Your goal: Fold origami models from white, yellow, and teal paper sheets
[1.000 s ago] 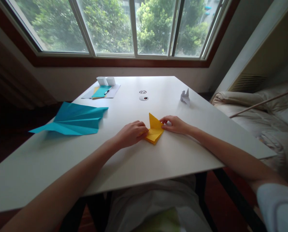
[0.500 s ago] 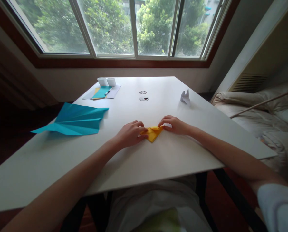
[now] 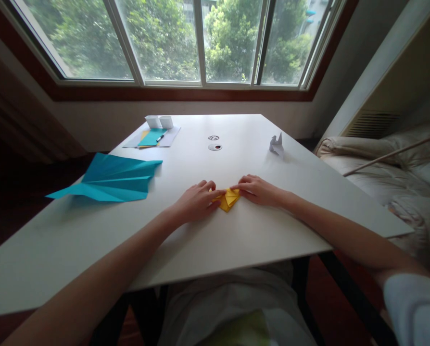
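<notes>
White table: two hands' fingers press one yellow paper; one blue paper.

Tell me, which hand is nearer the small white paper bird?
Right. The right hand lies below the white paper bird; the left hand is farther off, beyond the yellow paper.

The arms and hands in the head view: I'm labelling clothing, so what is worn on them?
Both forearms are bare, and the left hand and right hand show no gloves, rings or watch. A pale, light-blue short sleeve covers the right upper arm. No sleeve shows on the left arm.
</notes>
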Demonstrator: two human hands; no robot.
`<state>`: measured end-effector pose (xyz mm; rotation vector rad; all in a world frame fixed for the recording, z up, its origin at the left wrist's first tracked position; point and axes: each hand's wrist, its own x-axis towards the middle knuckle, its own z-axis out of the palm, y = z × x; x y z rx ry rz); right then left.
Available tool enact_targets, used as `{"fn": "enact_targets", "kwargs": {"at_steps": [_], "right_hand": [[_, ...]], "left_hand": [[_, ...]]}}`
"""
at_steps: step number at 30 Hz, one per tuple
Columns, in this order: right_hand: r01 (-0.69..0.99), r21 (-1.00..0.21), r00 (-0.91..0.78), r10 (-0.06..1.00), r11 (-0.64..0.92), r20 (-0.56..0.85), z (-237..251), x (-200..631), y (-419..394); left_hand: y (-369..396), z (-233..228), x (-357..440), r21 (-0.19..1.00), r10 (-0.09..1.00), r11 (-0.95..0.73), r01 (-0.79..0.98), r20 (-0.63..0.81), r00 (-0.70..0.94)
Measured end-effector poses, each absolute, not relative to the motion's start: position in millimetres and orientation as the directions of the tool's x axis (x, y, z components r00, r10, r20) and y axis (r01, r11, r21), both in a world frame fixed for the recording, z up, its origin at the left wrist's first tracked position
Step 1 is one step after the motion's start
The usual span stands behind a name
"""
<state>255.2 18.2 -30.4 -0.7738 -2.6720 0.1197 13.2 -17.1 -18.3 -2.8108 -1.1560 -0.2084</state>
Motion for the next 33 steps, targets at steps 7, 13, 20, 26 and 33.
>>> {"fn": "enact_targets", "kwargs": {"at_steps": [7, 13, 20, 26, 33], "right_hand": [[0.569, -0.121, -0.777, 0.580, 0.814, 0.245, -24, 255, 15], [0.603, -0.146, -0.756, 0.621, 0.784, 0.207, -11, 264, 17], [0.611, -0.141, -0.747, 0.626, 0.779, 0.222, -10, 261, 14], [0.649, -0.117, -0.725, 0.658, 0.752, 0.205, -8, 260, 11], [0.810, -0.032, -0.557, 0.785, 0.586, 0.270, -19, 246, 2]], "left_hand": [[-17, -18, 14, -0.042, 0.704, -0.697, 0.716, 0.153, 0.694], [-16, -20, 14, -0.034, 0.706, -0.693, 0.720, 0.170, 0.688], [-12, -21, 11, 0.020, 0.604, -0.790, 0.613, 0.207, 0.770], [-12, -17, 14, 0.068, 0.489, -0.872, 0.485, 0.191, 0.851], [-19, -12, 19, 0.136, 0.532, -0.847, 0.514, 0.213, 0.820]]}}
